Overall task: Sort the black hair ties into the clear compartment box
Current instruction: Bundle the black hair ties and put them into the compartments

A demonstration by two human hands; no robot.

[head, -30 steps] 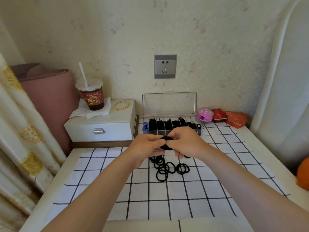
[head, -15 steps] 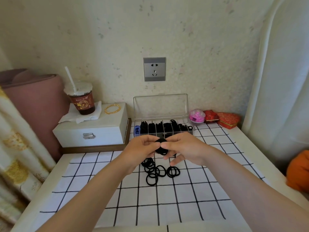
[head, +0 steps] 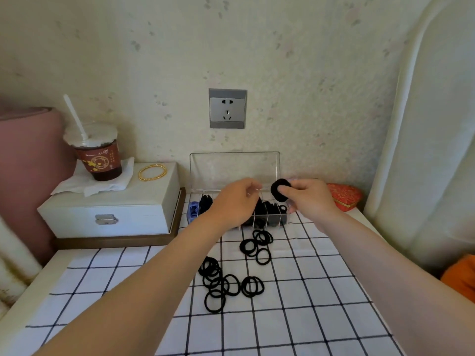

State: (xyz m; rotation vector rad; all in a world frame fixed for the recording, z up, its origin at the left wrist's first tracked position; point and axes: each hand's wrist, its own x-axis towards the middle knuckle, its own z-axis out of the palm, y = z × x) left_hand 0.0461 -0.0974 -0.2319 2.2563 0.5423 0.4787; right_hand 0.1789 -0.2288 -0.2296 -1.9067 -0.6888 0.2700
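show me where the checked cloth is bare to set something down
Bare: checked cloth right of the loose hair ties; also left of them, before the white case. Crowded: the cloth's middle and the strip before the clear compartment box.

Clear compartment box (head: 234, 168): smooth, glossy transparent plastic. Loose black hair ties (head: 223, 283) and bundled black hair ties (head: 281, 190): matt, fabric-covered elastic. White tabletop cloth with black grid lines (head: 321, 317): matt woven textile. White rectangular case (head: 144, 201): smooth, painted-looking finish, with a shiny metal clasp (head: 106, 219). Gold bangle (head: 152, 172): polished metal. Grey socket plate (head: 227, 108): satin plastic. White napkin (head: 108, 185): crumpled soft paper.
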